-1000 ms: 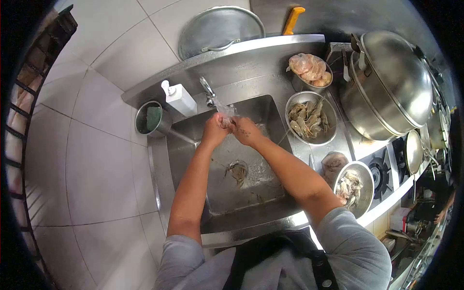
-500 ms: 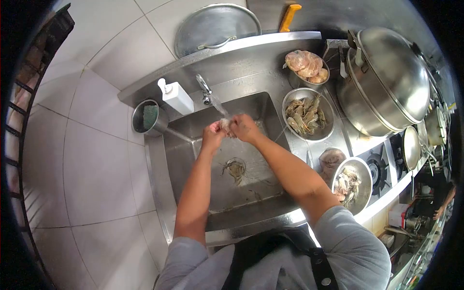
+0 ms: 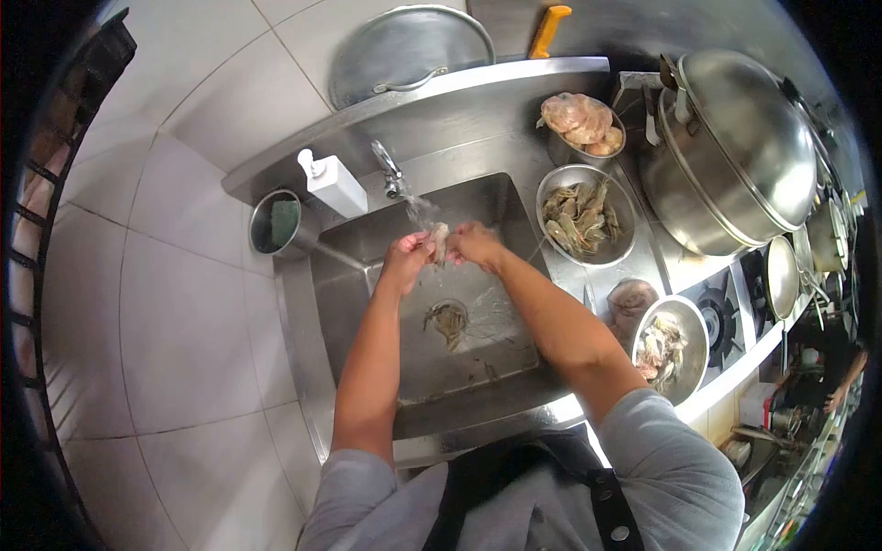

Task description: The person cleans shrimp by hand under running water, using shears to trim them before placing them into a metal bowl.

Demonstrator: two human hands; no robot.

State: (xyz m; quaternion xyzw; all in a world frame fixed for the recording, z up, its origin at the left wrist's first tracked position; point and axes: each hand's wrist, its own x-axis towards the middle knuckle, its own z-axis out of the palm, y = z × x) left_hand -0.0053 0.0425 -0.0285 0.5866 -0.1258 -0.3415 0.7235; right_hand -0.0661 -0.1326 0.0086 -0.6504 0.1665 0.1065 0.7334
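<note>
Over the steel sink (image 3: 367, 386), my left hand (image 3: 404, 261) and my right hand (image 3: 473, 246) are closed on one pale shrimp (image 3: 439, 241) between them, both pinching it with the fingertips. Water from the tap (image 3: 390, 173) runs down right by the shrimp and splashes. Shrimp shells and heads (image 3: 447, 322) lie on the drain below. To the right of the sink, a steel bowl (image 3: 548, 188) holds whole grey shrimp. Nearer me, a second steel bowl (image 3: 701, 354) contains paler shrimp.
Behind the sink stand a white pump bottle (image 3: 338, 188) and a steel pot with a green scouring pad (image 3: 285, 220). A container of bagged food (image 3: 581, 121), a large steamer pot (image 3: 735, 156) and a gas burner (image 3: 719, 319) line the right side. Another person's arm (image 3: 850, 378) shows far right.
The shrimp has turned more upright and shows more clearly between my hands. My right hand has shifted slightly right, and the water now splashes wider near the shrimp.
</note>
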